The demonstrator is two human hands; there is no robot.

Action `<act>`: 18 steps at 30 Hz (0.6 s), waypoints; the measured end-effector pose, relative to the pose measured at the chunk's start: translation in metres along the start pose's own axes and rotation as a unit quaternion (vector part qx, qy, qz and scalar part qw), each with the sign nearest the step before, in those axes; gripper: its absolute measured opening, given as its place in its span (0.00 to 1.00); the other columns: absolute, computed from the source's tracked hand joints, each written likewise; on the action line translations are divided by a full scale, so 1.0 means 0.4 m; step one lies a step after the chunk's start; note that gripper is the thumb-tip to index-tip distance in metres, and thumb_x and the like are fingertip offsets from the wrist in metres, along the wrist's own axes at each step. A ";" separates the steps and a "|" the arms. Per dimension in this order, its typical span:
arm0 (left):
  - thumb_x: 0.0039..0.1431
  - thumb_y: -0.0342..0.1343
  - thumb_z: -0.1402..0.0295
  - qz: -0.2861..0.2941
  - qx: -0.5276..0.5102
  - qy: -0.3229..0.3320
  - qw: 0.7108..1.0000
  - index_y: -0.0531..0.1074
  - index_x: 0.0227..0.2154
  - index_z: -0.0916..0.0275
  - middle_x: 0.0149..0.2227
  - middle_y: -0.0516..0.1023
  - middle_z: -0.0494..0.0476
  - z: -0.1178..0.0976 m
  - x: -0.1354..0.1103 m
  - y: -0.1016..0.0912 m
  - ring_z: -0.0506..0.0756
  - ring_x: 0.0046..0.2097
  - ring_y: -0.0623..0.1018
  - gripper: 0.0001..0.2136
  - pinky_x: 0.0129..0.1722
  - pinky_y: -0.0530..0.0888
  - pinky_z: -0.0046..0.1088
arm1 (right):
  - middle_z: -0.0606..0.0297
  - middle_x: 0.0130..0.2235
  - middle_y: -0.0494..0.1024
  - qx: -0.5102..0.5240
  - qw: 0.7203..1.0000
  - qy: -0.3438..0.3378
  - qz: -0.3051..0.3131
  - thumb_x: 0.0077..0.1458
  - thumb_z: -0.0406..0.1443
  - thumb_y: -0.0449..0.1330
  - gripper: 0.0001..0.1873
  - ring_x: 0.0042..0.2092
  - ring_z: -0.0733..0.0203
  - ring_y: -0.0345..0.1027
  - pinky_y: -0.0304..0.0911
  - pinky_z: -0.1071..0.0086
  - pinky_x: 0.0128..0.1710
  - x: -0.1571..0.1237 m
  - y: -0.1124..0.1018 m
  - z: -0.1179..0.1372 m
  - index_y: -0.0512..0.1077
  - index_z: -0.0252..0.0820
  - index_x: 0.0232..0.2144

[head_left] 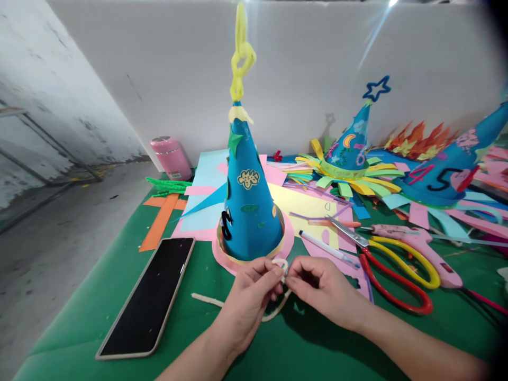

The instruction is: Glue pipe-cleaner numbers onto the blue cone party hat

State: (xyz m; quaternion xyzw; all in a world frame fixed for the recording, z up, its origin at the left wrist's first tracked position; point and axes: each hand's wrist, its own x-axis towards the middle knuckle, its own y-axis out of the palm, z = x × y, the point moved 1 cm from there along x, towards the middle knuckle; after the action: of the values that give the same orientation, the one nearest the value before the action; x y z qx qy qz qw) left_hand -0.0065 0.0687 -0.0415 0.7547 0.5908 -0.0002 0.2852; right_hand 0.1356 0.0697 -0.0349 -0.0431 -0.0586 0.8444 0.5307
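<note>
My left hand (254,296) pinches a white pipe cleaner (207,300), whose loose end sticks out to the left over the green table. A small loop of it rises between my hands. The fingers of my right hand (323,288) are closed on the same pipe cleaner at the loop's right side. Just behind my hands stands a blue paper cone hat (250,196) with a pink brim, stuck-on shapes and black pipe-cleaner figures at its lower left. A twisted yellow pipe cleaner (243,58) rises from its tip.
A phone (148,299) lies to the left. On the right are scissors (397,264), a pink glue gun (423,243) and a white marker (327,247). Further back stand another decorated cone hat (351,140), a third hat (440,172) at right, and a pink bottle (171,157).
</note>
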 end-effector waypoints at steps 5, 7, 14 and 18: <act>0.50 0.56 0.68 0.023 0.002 0.007 1.000 0.66 0.21 0.65 0.20 0.65 0.48 0.000 0.001 -0.003 0.45 0.24 0.62 0.08 0.26 0.59 0.20 | 0.72 0.21 0.60 -0.010 1.000 0.009 0.023 0.53 0.33 0.52 0.09 0.23 0.72 0.49 0.47 0.77 0.21 0.003 -0.003 -0.004 0.64 0.37 0.22; 0.48 0.58 0.68 0.024 0.014 0.001 1.000 0.66 0.22 0.65 0.19 0.64 0.47 0.000 0.002 -0.005 0.44 0.24 0.62 0.07 0.26 0.58 0.20 | 0.73 0.20 0.58 -0.019 0.999 0.016 0.032 0.52 0.33 0.52 0.10 0.23 0.72 0.47 0.46 0.77 0.20 0.002 -0.005 -0.003 0.62 0.37 0.21; 0.50 0.55 0.64 0.049 0.098 0.000 0.994 0.65 0.21 0.66 0.20 0.59 0.46 -0.004 0.006 -0.011 0.45 0.23 0.57 0.10 0.23 0.54 0.21 | 0.74 0.19 0.56 -0.035 0.998 0.035 0.049 0.50 0.31 0.52 0.09 0.22 0.72 0.47 0.46 0.77 0.20 0.000 -0.014 -0.001 0.59 0.38 0.19; 0.52 0.53 0.63 0.070 0.116 0.010 0.991 0.64 0.21 0.65 0.20 0.57 0.46 -0.007 0.000 -0.010 0.45 0.23 0.55 0.11 0.23 0.52 0.22 | 0.74 0.19 0.57 -0.032 0.997 0.031 0.059 0.48 0.29 0.51 0.08 0.22 0.72 0.49 0.46 0.77 0.20 -0.001 -0.019 -0.003 0.59 0.38 0.19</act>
State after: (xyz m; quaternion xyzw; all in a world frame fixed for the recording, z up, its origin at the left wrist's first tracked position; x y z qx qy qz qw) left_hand -0.0109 0.0706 -0.0406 0.8221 0.5356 -0.0412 0.1887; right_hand 0.1425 0.0727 -0.0350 -0.0900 -0.0666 0.8701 0.4801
